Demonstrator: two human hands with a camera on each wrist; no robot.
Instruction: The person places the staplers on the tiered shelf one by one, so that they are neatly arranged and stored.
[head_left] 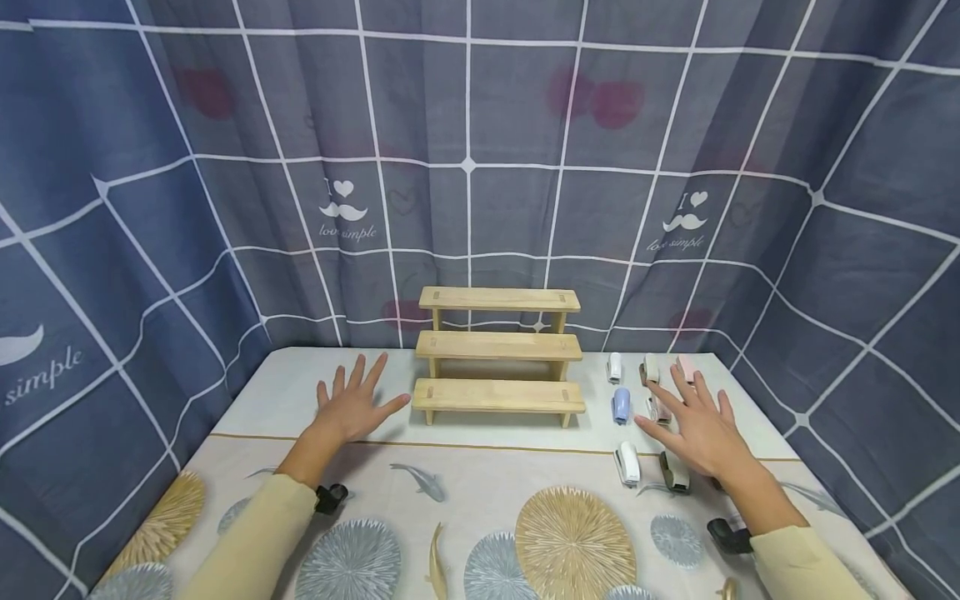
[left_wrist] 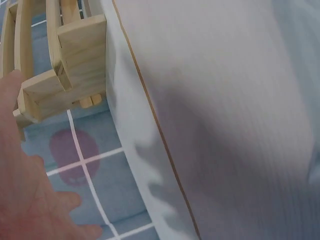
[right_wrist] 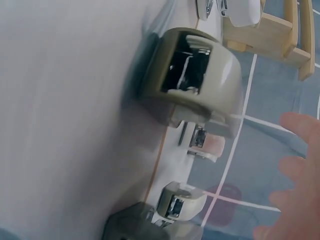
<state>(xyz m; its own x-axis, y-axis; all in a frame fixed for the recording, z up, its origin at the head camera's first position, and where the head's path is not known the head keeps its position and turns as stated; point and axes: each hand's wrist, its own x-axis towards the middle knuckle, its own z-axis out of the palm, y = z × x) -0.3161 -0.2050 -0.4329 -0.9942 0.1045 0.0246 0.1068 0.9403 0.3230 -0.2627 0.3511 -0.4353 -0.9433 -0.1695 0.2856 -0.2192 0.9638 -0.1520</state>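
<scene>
- One wooden stand [head_left: 498,345], its three tiers stepping up toward the curtain [head_left: 510,208], stands upright on the table [head_left: 292,387] and is the landmark here.
- Right of the stand, seven small staplers show plainly.
- The column nearest the stand holds three: a white stapler [head_left: 615,367] farthest back, a blue stapler [head_left: 621,406], then a second white stapler [head_left: 627,465] in front.
- Farther right of the stand sit three more: a cream stapler [head_left: 650,367], a pale pink stapler [head_left: 659,412] and an olive stapler [head_left: 674,472].
- Farthest right of the stand is one pink stapler [head_left: 686,364], partly behind fingers.
- A dark piece [right_wrist: 131,222] at the right wrist view's lower edge may be an eighth; it is too cut off to be sure.
- Two hands: the left hand [head_left: 348,412], left of the stand, has fingers spread, holding nothing.
- The right hand [head_left: 701,429], over the staplers right of the stand, is likewise spread; I cannot tell whether it touches any.
</scene>
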